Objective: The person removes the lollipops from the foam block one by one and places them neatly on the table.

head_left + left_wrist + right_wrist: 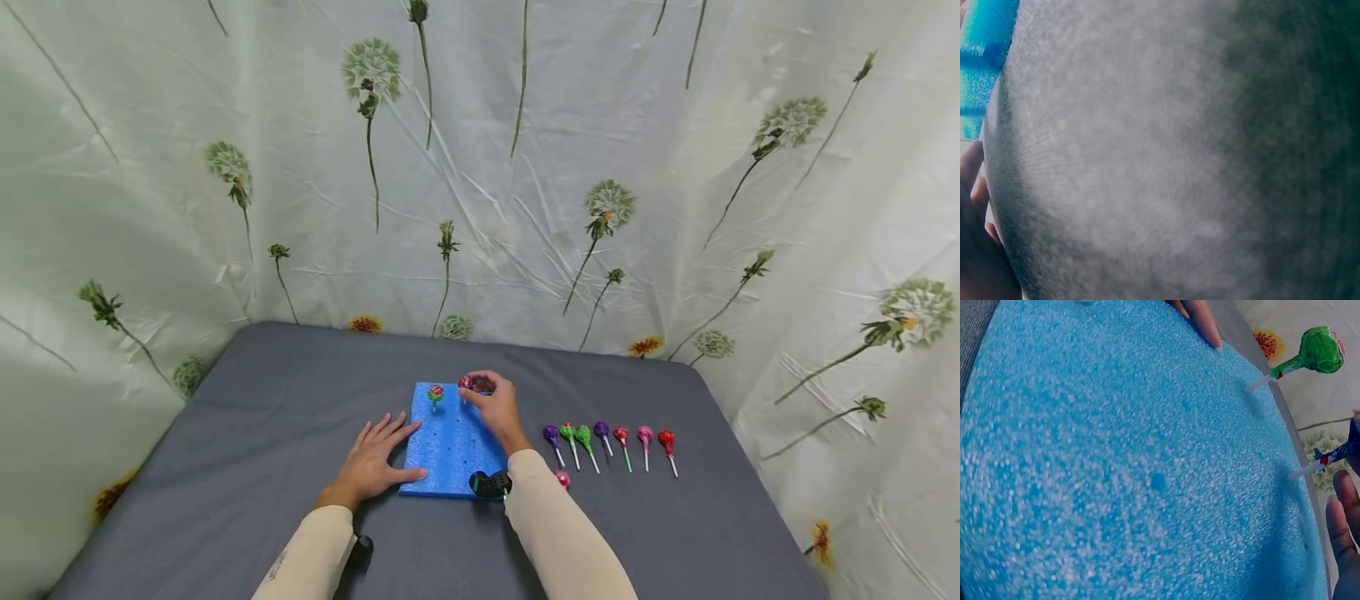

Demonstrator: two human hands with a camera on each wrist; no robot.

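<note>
A blue foam board (438, 454) with small holes lies on the grey table. My left hand (367, 468) rests at its left edge, fingers spread and straight, thumb touching the board. Over the board's far edge, my right hand (498, 408) pinches the head of a dark-wrapped lollipop (466, 382); in the right wrist view, this lollipop's white stick (1307, 470) meets the foam at a slant. A green-and-red lollipop (436, 394) stands in the board to its left. The left wrist view catches only part of the left hand (979, 244) beside the board.
To the right of the board, several lollipops, among them a purple one (551, 433) and a red one (667, 437), lie in a row. A pink lollipop (562, 477) is partly hidden by the right sleeve. A flowered curtain (495, 208) hangs behind the table (322, 367).
</note>
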